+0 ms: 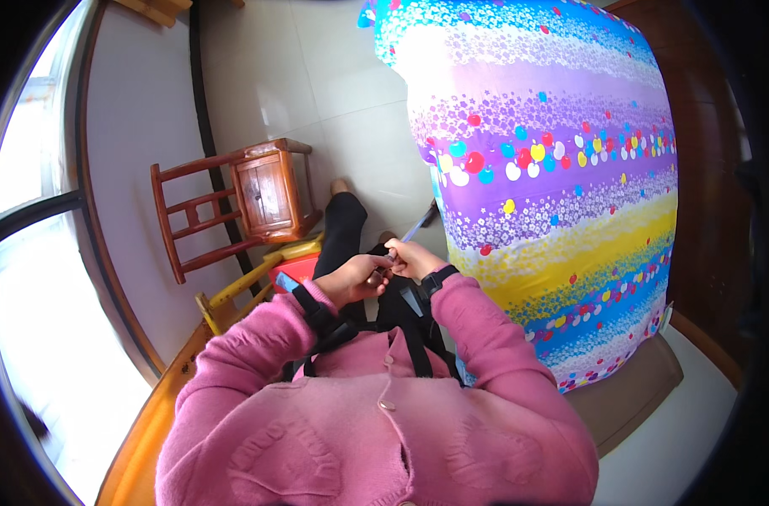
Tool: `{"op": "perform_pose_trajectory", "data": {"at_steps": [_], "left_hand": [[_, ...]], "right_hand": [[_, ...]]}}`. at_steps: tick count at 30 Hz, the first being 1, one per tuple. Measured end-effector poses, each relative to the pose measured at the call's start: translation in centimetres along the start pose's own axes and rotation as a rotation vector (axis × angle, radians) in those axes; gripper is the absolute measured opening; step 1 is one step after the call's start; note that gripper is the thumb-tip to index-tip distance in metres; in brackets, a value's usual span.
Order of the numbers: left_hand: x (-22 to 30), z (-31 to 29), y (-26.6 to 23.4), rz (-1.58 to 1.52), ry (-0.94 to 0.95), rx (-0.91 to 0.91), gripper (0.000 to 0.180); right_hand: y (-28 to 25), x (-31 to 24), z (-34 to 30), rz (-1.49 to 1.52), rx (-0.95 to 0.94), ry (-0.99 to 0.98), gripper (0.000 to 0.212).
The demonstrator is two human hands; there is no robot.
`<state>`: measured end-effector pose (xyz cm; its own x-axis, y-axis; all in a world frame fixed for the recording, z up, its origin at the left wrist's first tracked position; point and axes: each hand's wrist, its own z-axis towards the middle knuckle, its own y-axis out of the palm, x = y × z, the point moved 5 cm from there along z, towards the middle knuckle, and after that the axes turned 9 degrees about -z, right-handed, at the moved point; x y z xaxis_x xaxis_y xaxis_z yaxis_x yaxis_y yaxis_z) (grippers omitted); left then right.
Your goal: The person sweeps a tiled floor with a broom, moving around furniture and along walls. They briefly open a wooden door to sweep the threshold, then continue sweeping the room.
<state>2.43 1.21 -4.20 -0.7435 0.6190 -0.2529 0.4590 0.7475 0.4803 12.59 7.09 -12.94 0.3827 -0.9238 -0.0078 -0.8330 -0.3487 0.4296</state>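
Observation:
My two hands meet in front of my lap, above dark trousers. In my left hand [357,280], the fingers are closed round a slim thing with a dark brown rounded end [374,278], like a handle; most of it is hidden. My right hand [413,259] is pinched shut against the left fingertips. From its grip a thin pale-blue strip [417,226] slants up and away to the right; I cannot tell its kind, nor whether it joins the brown piece. Just below the right hand, a grey pointed shape [412,300] shows against my lap.
A bed or table with a bright patterned cover [561,194] fills the right side. Left of my legs stand a reddish-brown wooden chair [266,198] and a yellow wooden frame [232,295] beside a red item [298,269]. Pale floor tiles [317,76] stretch ahead; a window [38,337] is at far left.

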Motion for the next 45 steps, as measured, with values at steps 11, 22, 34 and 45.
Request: {"op": "perform_pose_trajectory", "data": {"at_steps": [11, 22, 34, 45], "left_hand": [[15.9, -9.3, -4.3, -0.061, 0.130, 0.188, 0.015], [27.9, -16.8, -3.5, 0.165, 0.335, 0.078, 0.014], [27.5, -16.7, -4.3, 0.063, 0.118, 0.135, 0.010], [35.0, -19.6, -5.3, 0.133, 0.420, 0.170, 0.012]], "right_hand": [[14.2, -11.6, 8.0, -0.123, -0.210, -0.009, 0.023], [24.3, -23.2, 11.0, -0.191, -0.196, -0.250, 0.027], [23.8, -20.4, 9.3, -0.101, -0.194, 0.003, 0.025], [30.1, -29.0, 13.7, -0.226, -0.307, -0.250, 0.021]]}}
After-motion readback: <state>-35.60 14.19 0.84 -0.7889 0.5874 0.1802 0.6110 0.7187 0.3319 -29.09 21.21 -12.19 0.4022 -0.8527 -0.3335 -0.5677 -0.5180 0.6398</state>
